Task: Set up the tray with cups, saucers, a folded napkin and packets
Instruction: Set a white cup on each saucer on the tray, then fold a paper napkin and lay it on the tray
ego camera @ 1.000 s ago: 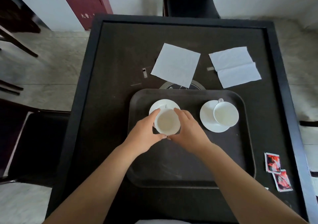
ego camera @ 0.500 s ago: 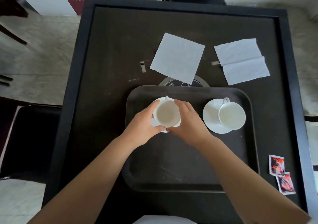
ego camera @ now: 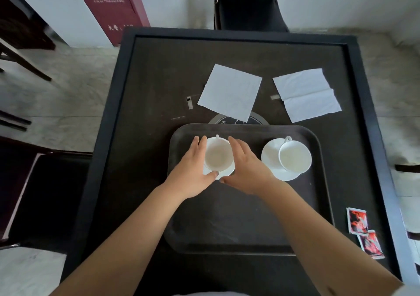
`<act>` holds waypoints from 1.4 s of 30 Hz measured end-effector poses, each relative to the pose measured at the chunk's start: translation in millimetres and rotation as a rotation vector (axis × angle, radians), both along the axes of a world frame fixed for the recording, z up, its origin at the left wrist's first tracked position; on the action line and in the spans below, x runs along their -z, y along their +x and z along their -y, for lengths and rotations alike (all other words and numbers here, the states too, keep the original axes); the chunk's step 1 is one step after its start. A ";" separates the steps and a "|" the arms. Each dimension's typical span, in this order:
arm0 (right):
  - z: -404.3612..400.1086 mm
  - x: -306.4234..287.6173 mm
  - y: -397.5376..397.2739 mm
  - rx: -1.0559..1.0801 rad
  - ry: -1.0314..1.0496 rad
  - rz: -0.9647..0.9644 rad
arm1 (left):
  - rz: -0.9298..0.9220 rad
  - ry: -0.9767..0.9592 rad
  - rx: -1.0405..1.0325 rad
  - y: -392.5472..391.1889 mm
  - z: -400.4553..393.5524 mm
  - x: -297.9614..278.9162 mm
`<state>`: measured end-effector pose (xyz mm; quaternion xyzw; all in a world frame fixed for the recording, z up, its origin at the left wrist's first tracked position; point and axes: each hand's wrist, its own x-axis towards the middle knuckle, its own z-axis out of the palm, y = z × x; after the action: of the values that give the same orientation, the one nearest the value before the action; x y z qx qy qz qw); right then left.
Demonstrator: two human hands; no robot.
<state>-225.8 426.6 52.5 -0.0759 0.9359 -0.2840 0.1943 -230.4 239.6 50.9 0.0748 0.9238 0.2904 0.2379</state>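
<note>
While both hands flank it, the round white glazed cup (ego camera: 218, 157) sits on its white saucer (ego camera: 223, 173) in the left half of the dark, rounded-rectangle plastic tray (ego camera: 245, 227), handle pointing away. The left hand (ego camera: 193, 170) and the right hand (ego camera: 245, 170) lie with fingers nearly straight along the cup's sides; whether they touch the cup or only frame it is hard to tell, and most of the saucer is hidden beneath them. A second white cup (ego camera: 295, 157) stands off-centre on a second white saucer (ego camera: 271, 159) in the tray's right half. Beyond the tray, on the matt black square counter (ego camera: 159, 79), lie a flat square white paper napkin (ego camera: 229, 95) and a creased, half-unfolded white napkin (ego camera: 306, 94); a round dark disc (ego camera: 218, 121) peeks out, mostly covered. Two glossy red-and-white packets (ego camera: 363, 234) rest overlapping near the counter's right edge.
</note>
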 end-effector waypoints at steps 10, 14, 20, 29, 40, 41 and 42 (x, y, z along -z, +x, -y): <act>-13.5 -39.8 52.3 -0.020 0.171 0.021 | -0.264 -0.231 0.137 45.5 8.9 -37.6; -12.8 -49.1 80.3 -0.022 0.249 -0.020 | -0.298 -0.272 0.143 70.8 9.6 -48.4; -17.6 -61.9 100.1 0.007 0.310 -0.094 | -0.329 -0.263 0.164 90.4 10.3 -60.7; -26.4 -68.8 89.0 0.024 0.315 -0.128 | -0.397 -0.241 0.216 58.7 -9.5 -73.0; -31.9 -57.8 -12.2 0.053 0.269 -0.132 | -0.399 -0.270 0.290 -44.5 -28.4 -63.6; -32.5 -55.3 -25.9 0.056 0.263 -0.130 | -0.398 -0.272 0.298 -57.3 -29.3 -61.8; -33.1 -52.2 -40.1 0.056 0.261 -0.129 | -0.392 -0.273 0.302 -70.8 -29.9 -59.6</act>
<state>-265.9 459.7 104.7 -0.0421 0.9772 -0.1597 0.1337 -301.1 269.5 110.6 0.2337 0.9612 0.1043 0.1033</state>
